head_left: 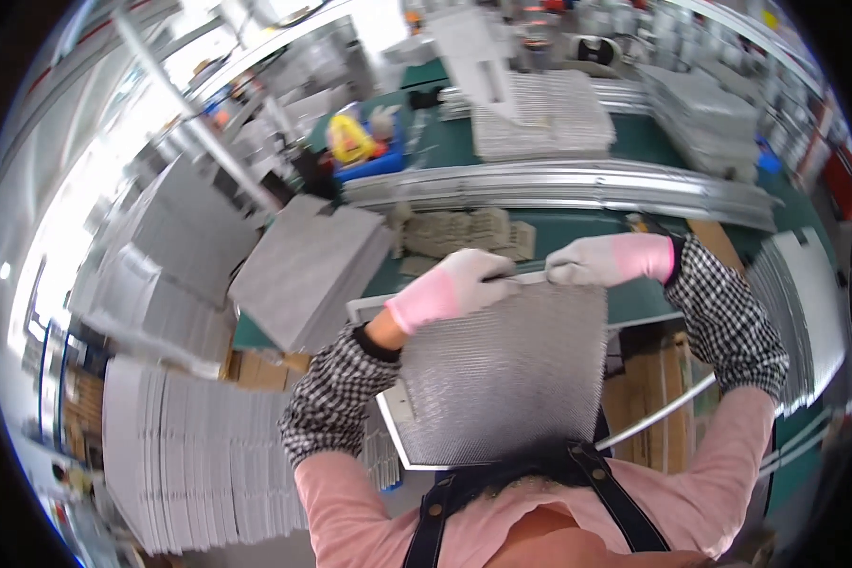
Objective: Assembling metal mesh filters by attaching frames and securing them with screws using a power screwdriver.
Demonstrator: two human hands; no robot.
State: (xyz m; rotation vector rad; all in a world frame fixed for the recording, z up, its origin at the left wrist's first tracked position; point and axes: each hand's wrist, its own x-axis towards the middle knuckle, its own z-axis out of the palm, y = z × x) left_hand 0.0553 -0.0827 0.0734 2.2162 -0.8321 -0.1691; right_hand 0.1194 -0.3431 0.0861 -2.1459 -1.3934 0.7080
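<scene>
A silvery mesh filter panel (502, 374) in a pale metal frame leans against my body, its far edge at the green worktable. My left hand (459, 282), in a grey and pink glove, grips the panel's top edge near the middle. Just to the right, my right hand (601, 260), gloved the same way, closes on that same top edge. Both forearms wear black-and-white checked sleeves.
A stack of grey mesh sheets (308, 270) lies left of the panel. More stacks (170, 464) stand at the lower left and on the far table (544, 114). Long metal rails (559, 185) cross the green table (577, 232). A blue bin (369, 156) sits behind.
</scene>
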